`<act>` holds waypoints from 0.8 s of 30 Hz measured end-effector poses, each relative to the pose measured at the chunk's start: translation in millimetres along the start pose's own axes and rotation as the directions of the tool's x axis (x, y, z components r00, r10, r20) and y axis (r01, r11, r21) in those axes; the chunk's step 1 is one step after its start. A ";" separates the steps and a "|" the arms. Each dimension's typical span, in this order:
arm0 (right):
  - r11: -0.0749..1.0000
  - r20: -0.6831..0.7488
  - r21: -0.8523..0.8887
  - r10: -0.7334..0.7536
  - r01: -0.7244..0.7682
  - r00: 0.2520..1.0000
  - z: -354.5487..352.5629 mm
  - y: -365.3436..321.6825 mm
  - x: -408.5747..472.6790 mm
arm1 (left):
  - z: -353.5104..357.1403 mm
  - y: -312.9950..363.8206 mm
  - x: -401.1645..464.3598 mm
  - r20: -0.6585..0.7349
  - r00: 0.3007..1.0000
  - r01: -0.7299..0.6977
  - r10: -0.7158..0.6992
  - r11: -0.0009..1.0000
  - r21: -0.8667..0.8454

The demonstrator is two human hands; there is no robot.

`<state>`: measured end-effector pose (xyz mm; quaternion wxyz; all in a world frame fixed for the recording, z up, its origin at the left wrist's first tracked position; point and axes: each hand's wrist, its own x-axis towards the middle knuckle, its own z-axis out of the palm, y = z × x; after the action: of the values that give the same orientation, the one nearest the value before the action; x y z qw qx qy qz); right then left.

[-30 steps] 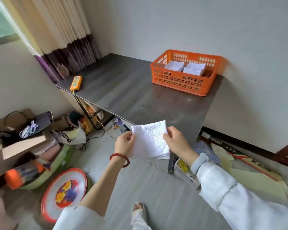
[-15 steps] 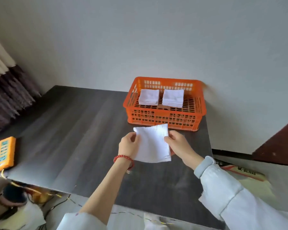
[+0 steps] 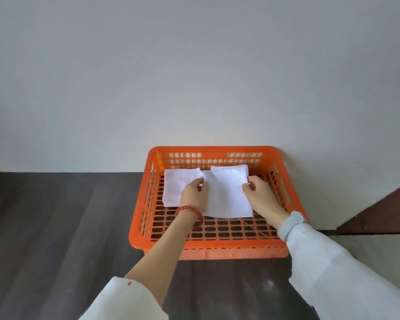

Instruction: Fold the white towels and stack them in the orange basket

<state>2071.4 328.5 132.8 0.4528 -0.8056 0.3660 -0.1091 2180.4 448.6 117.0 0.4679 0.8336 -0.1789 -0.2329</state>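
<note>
my left hand (image 3: 192,192) and right hand (image 3: 259,192) pinch a folded towel (image 3: 226,197) over the orange basket (image 3: 208,247), hiding most of the right stack (image 3: 229,169).

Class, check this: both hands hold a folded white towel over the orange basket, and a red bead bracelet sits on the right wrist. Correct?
Not quite. In the head view the red bead bracelet is on the left wrist. Both hands, left hand and right hand, do hold the folded white towel over the orange basket.
</note>
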 end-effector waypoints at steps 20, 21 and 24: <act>0.849 -0.178 -0.524 -0.026 -0.073 0.984 35.9 77.0 123.6 | 84.1 -41.9 131.9 -0.033 0.992 -0.110 0.125 0.949 0.295; 0.827 -0.175 -0.560 -0.056 -0.053 0.983 36.3 77.9 122.2 | 84.0 -42.0 128.9 -0.024 0.987 -0.143 0.160 0.935 0.325; 0.752 -0.138 -0.658 -0.176 0.043 0.975 34.9 79.7 121.7 | 84.3 -41.0 121.2 0.006 0.976 -0.204 0.217 0.908 0.365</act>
<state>2136.1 241.7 29.6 0.1003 -0.9183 0.3748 -0.0786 2237.1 347.7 16.6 0.3310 0.8854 -0.2995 -0.1296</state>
